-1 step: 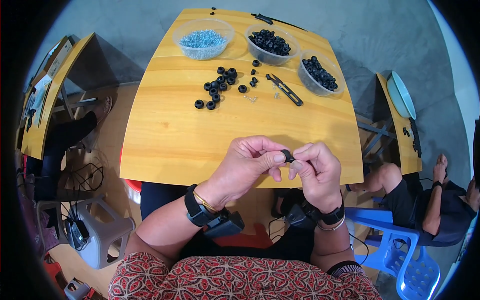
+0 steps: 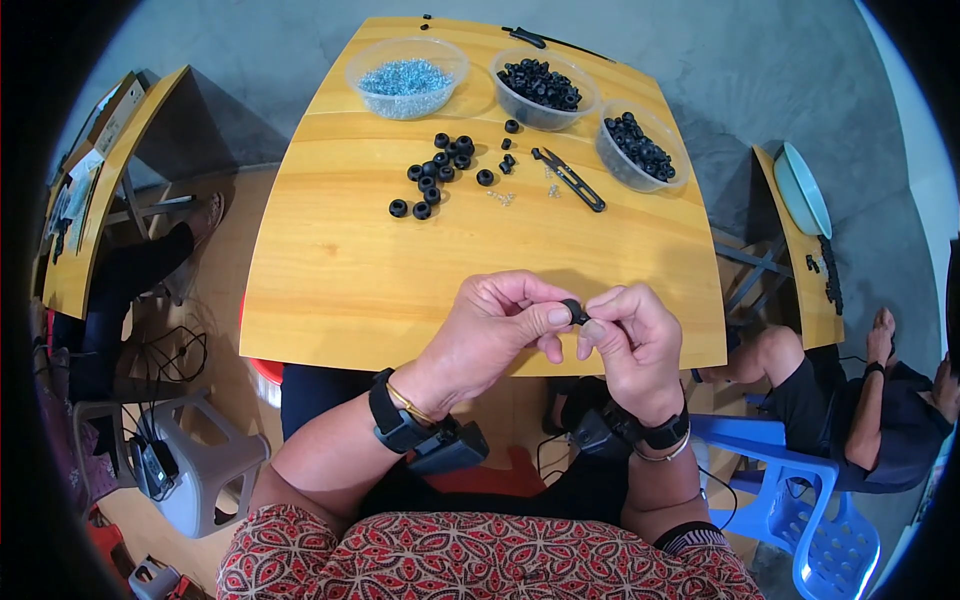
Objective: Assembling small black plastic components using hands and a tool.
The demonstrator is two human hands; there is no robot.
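My left hand (image 2: 500, 318) pinches a small round black piece (image 2: 572, 308) between thumb and fingers, close to the table's front edge. From the right, my right hand (image 2: 635, 340) has its thumb and forefinger closed at the narrow black end of that piece; what lies inside this pinch is hidden by the fingertips. Farther back, several round black pieces with holes (image 2: 428, 184) lie in a loose cluster. To their right are smaller black parts (image 2: 507, 163), tiny clear bits (image 2: 500, 199) and black thread snips (image 2: 570, 181).
Along the table's (image 2: 330, 290) back stand a clear tub of light-blue bits (image 2: 404, 80) and two tubs of black parts, one in the middle (image 2: 540, 85) and one at right (image 2: 640, 150). A black-handled tool (image 2: 525, 38) lies behind them. A blue plastic chair (image 2: 790, 480) and another person sit at right.
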